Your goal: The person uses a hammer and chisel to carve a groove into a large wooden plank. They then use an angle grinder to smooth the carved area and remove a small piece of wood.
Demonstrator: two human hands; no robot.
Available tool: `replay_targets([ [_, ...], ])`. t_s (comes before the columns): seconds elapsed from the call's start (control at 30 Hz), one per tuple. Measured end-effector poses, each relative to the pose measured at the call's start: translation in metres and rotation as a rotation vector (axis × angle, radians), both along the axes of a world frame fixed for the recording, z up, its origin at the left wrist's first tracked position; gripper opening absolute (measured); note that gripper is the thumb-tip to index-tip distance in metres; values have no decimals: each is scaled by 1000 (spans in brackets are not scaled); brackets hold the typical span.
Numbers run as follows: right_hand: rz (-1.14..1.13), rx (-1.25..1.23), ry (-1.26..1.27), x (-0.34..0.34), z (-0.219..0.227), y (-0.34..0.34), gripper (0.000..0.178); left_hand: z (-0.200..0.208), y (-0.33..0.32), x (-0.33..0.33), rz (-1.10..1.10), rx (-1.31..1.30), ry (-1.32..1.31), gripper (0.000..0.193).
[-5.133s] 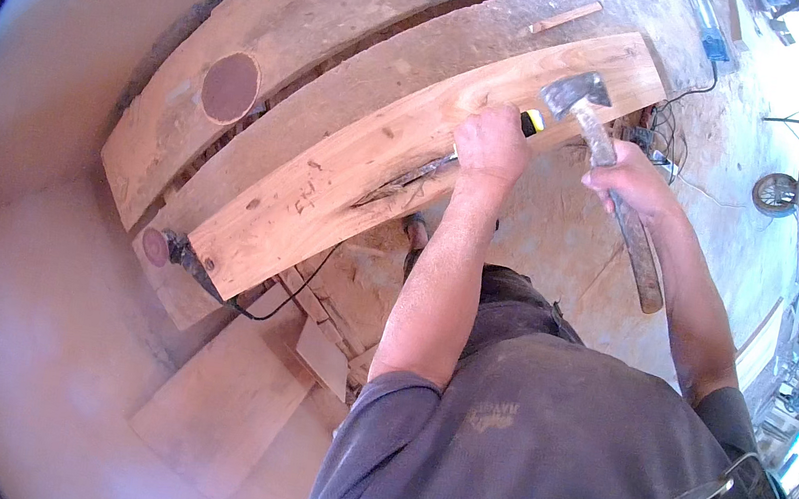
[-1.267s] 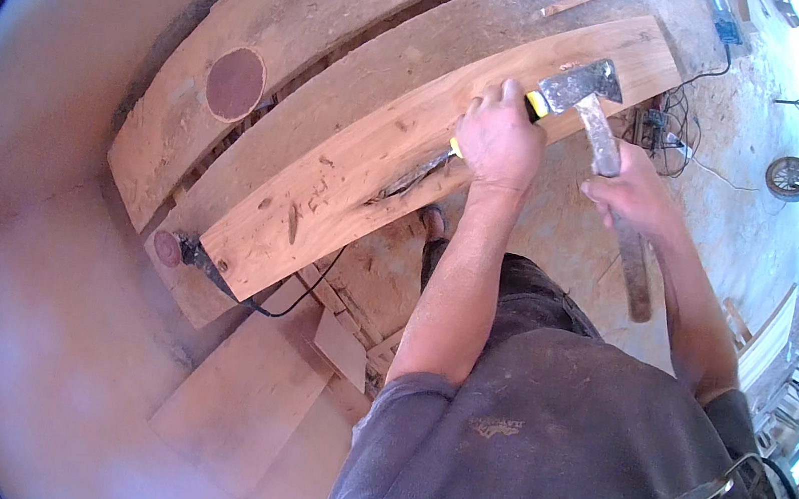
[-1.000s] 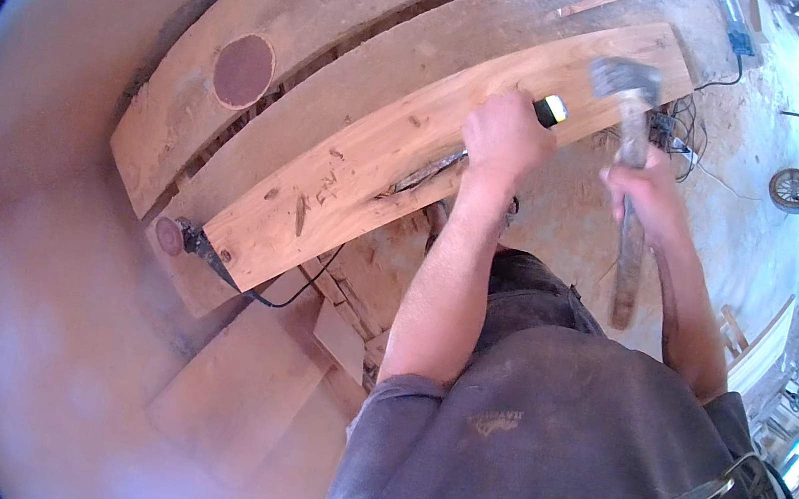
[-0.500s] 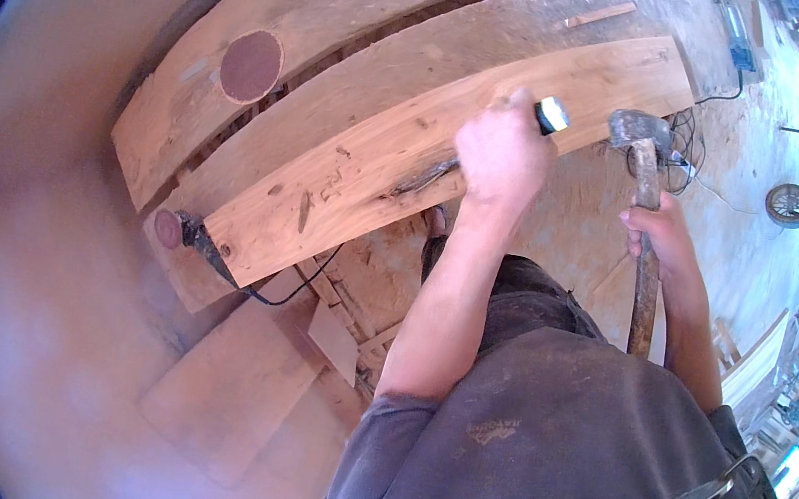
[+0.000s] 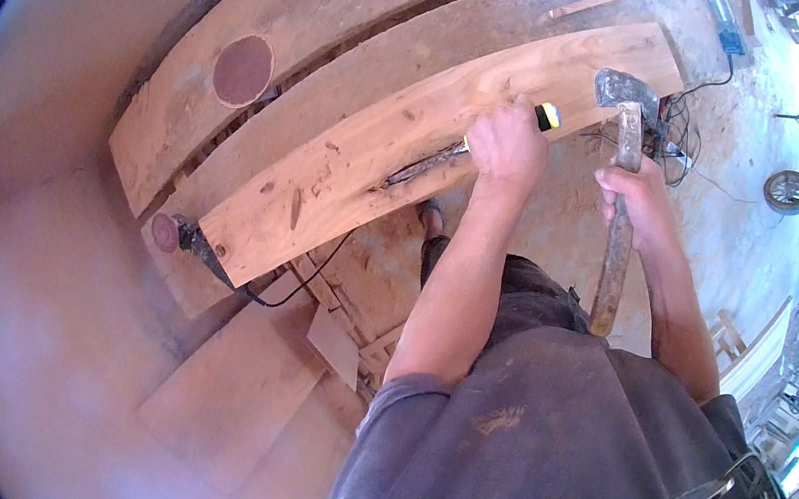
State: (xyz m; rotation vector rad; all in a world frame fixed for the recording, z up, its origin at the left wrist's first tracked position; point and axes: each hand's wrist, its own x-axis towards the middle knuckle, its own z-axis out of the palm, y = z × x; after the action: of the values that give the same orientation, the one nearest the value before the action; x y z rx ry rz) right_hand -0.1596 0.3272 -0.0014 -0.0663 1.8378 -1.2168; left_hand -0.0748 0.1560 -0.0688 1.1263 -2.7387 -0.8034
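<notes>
My left hand (image 5: pixel 509 146) is closed around a chisel (image 5: pixel 548 118), whose black and yellow handle end sticks out past the thumb side. Its blade points down to the left, at a dark, rough split (image 5: pixel 420 167) in a long wooden plank (image 5: pixel 331 155). The fist hides most of the handle, and where the blade's tip rests is hard to make out. In my right hand (image 5: pixel 640 200) is a hammer (image 5: pixel 628 92), gripped partway along its worn wooden handle. Its metal head is to the right of the chisel's end, apart from it.
Under the plank lies a dusty worktop of wide boards with a gap between them. A round brown sanding disc (image 5: pixel 243 70) rests there. At the plank's left end is a corded sander (image 5: pixel 201 246). A thin wood strip (image 5: pixel 585 4) lies at the back; tangled cables (image 5: pixel 682 135) are at right.
The hammer and my right hand have moved left and away from my body, and the head is nearer the chisel. My left hand has shifted only slightly, still gripping the chisel.
</notes>
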Motion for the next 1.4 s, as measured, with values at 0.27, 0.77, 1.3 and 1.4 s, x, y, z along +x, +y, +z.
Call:
replay_targets([
  [0.27,168,-80,-27,-7,-2,5,22,40,0,27,131,-173,338,12],
  [0.77,-181,-65,-26,2,-2,5,19,-7,1,4,-124,-24,-67,11],
  [1.3,172,-1,-92,-14,-9,9,18,-14,11,14,-101,-123,-85,11],
  [1.4,7,-16,-71,-7,-17,5,18,-18,10,8,-109,-112,-38,10],
])
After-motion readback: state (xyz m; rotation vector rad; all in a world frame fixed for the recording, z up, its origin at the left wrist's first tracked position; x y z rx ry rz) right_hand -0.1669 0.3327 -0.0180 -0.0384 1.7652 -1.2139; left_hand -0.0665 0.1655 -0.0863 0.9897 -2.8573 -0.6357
